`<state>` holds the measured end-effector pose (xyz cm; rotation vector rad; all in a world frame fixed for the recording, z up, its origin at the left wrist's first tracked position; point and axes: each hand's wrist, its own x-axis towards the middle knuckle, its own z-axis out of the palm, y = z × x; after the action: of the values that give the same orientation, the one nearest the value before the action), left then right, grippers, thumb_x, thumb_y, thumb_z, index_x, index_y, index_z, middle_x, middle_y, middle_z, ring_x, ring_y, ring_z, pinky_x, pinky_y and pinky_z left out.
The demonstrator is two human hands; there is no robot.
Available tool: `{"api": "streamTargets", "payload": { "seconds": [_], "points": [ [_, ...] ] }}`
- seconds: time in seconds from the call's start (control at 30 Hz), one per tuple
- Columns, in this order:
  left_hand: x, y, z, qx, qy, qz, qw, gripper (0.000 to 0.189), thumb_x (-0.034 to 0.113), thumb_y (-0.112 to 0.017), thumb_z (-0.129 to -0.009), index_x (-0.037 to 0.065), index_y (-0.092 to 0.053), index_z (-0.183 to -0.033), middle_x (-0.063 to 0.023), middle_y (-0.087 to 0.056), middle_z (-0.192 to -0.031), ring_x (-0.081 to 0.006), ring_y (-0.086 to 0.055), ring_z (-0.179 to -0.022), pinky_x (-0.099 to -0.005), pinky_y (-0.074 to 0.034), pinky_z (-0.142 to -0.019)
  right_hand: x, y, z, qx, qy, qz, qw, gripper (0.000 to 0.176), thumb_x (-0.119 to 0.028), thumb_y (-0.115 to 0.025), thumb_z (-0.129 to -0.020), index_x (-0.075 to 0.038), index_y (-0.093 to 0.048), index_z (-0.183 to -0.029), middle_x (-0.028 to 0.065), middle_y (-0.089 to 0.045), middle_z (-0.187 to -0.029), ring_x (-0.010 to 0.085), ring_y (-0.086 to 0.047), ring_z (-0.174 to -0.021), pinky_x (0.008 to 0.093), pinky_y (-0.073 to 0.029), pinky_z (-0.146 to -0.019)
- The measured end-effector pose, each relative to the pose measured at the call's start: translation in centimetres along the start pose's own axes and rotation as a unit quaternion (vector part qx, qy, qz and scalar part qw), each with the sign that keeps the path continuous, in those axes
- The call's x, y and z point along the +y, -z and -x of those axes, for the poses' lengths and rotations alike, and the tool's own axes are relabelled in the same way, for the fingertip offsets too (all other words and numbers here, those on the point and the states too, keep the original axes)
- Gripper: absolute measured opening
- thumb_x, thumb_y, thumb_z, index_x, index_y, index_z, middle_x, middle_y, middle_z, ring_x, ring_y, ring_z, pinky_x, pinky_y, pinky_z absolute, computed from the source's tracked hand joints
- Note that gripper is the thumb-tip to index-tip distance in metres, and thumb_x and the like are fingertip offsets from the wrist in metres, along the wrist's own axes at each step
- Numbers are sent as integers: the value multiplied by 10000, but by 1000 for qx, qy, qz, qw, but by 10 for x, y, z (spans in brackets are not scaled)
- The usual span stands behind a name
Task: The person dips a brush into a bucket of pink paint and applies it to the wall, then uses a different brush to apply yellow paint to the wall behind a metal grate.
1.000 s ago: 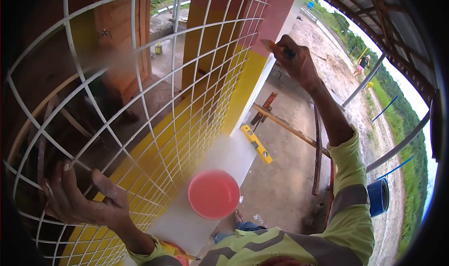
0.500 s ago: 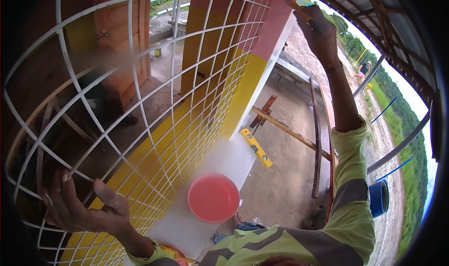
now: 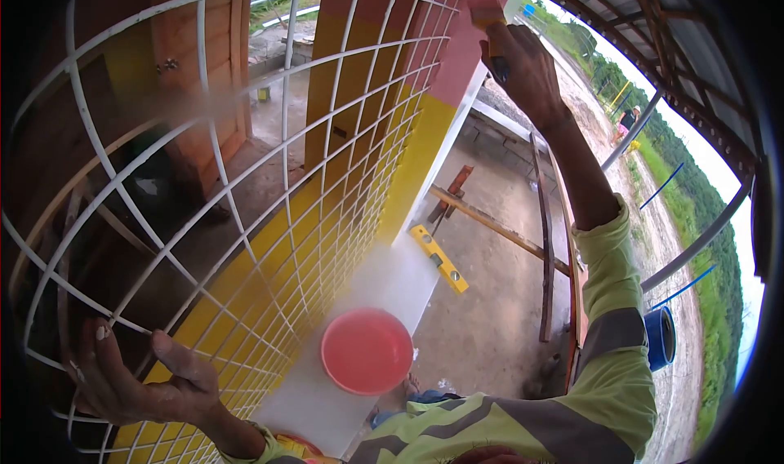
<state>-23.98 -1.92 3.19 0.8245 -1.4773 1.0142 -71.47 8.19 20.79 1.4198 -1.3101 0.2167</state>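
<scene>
My right hand (image 3: 527,68) is raised high and grips a paintbrush (image 3: 488,17) whose bristles rest against the pink upper part of a pillar (image 3: 469,44). The pillar is yellow (image 3: 416,158) lower down. My left hand (image 3: 131,374) clutches the wires of a white metal grille (image 3: 327,150) at the lower left, fingers hooked through the mesh. A round pink bucket of paint (image 3: 367,350) stands below, near my feet.
A yellow spirit level (image 3: 438,258) lies on the concrete floor. Wooden planks (image 3: 490,223) and a tall upright board (image 3: 545,244) stand to the right, with a blue bucket (image 3: 660,337) beyond. Another person (image 3: 629,121) stands far off on the dirt road.
My right hand went up from mid-pillar to the top of the pink band and has now come slightly down and left with the brush. My left hand kept its hold on the grille.
</scene>
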Motion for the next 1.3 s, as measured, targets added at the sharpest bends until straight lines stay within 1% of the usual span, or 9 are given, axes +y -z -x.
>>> {"api": "streamTargets", "payload": {
  "seconds": [0.27, 0.37, 0.53, 0.7, 0.8, 0.9, 1.07, 1.13, 1.3],
  "points": [
    [-5, 0, 1, 2, -10, 11, 1000, 348, 327, -491, -1044, 74, -525, -1280, -77, -627, -1215, -269, -632, -1115, -497, -474, -973, -3, -31, 58, -112, 78, -51, 989, 268, -66, -693, -780, -84, -621, -1037, 123, -640, -851, 301, -643, -821, 409, -534, -746],
    [-5, 0, 2, -2, -6, 6, 1000, 355, 335, -492, -1043, 78, -526, -1287, -78, -622, -1223, -276, -616, -1146, -491, -465, -962, -20, -1, 43, -107, -13, -106, 989, 202, -108, -690, -850, -78, -625, -1039, 125, -643, -804, 312, -648, -755, 414, -536, -663],
    [-6, -1, 6, -5, -5, 0, 1000, 363, 345, -493, -1043, 85, -525, -1294, -75, -616, -1238, -284, -592, -1190, -471, -448, -934, 1, 38, 15, 12, -288, -326, 900, 210, -249, -612, -988, -48, -652, -1030, 59, -648, -660, 87, -569, -586, 259, -451, -546],
    [-6, 1, 8, -17, 1, 0, 1000, 368, 347, -500, -1041, 86, -514, -1300, -70, -614, -1242, -283, -592, -1191, -464, -445, -933, -13, 12, 55, 84, -426, -449, 781, 258, -267, -596, -1001, -11, -625, -983, 102, -697, -714, 65, -531, -561, 224, -401, -510],
    [-5, 0, 6, -12, -2, 9, 1000, 363, 343, -499, -1042, 88, -511, -1301, -67, -616, -1240, -285, -594, -1187, -467, -446, -933, -24, -18, 77, 81, -429, -478, 762, 262, -262, -583, -1012, -4, -625, -1000, 107, -714, -747, 69, -548, -572, 226, -420, -522],
    [-5, -1, 5, -1, -6, 9, 1000, 357, 337, -497, -1044, 88, -513, -1299, -67, -621, -1237, -289, -597, -1180, -469, -446, -931, -27, -43, 85, 43, -426, -429, 796, 246, -248, -587, -1010, -12, -643, -1052, 83, -730, -790, 87, -610, -636, 244, -473, -574],
    [-4, -1, 5, -2, 4, 9, 1000, 361, 336, -502, -1042, 84, -518, -1300, -77, -635, -1249, -293, -603, -1168, -458, -448, -911, -8, -20, 61, 74, -265, -250, 928, 215, -210, -589, -1006, -34, -650, -1113, 83, -745, -834, 113, -665, -705, 264, -518, -654],
    [-4, -1, 5, -3, 3, 10, 1000, 364, 338, -503, -1042, 81, -520, -1299, -81, -639, -1254, -295, -605, -1166, -451, -447, -902, -12, -6, 50, 69, -286, -278, 914, 217, -224, -603, -997, -35, -665, -1084, 80, -740, -810, 119, -688, -750, 272, -521, -673],
    [-8, -2, 3, 3, -13, 17, 1000, 365, 343, -501, -1042, 84, -521, -1298, -85, -640, -1250, -297, -609, -1165, -441, -447, -882, -18, -4, 43, -163, -312, -313, 882, 240, -270, -612, -974, -53, -686, -1046, 82, -716, -731, 141, -697, -697, 306, -529, -675]
  ]
}}
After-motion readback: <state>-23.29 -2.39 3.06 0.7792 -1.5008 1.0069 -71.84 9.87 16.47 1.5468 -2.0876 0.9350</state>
